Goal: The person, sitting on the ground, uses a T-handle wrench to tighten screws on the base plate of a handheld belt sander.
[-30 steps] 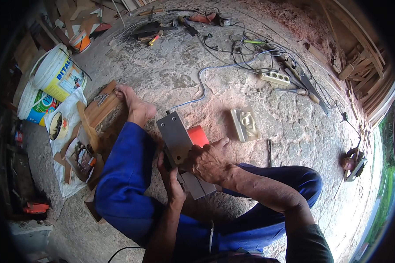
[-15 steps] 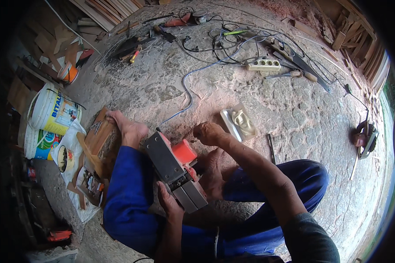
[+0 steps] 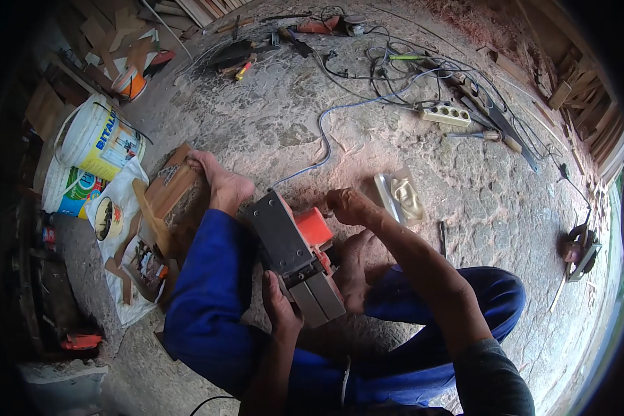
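My left hand (image 3: pixel 281 305) grips the lower left side of an upturned red electric planer (image 3: pixel 310 225), its grey metal sole facing me, between my legs. My right hand (image 3: pixel 348 206) is raised just right of the red housing, fingers curled around something I cannot make out. Beside it lies a small packet or box (image 3: pixel 400 195) in crumpled clear plastic. A blue cord (image 3: pixel 322 142) leads away from the planer's far end. My bare left foot (image 3: pixel 225 182) rests by wooden boards (image 3: pixel 172 182) at left; my other foot lies behind the planer at right.
Buckets (image 3: pixel 104 139) and a white sack (image 3: pixel 128 298) with scraps lie left. A power strip (image 3: pixel 445 114), tangled cables, a chisel (image 3: pixel 506 142) and other tools lie ahead. Another power tool (image 3: pixel 577 249) lies far right, near a dark rod (image 3: pixel 442 239). Wood piles (image 3: pixel 579 97) line the edges.
My right hand has left the planer's sole and moved up and right. The planer has tilted, showing more red housing, with my left hand still on it. The view has shifted slightly.
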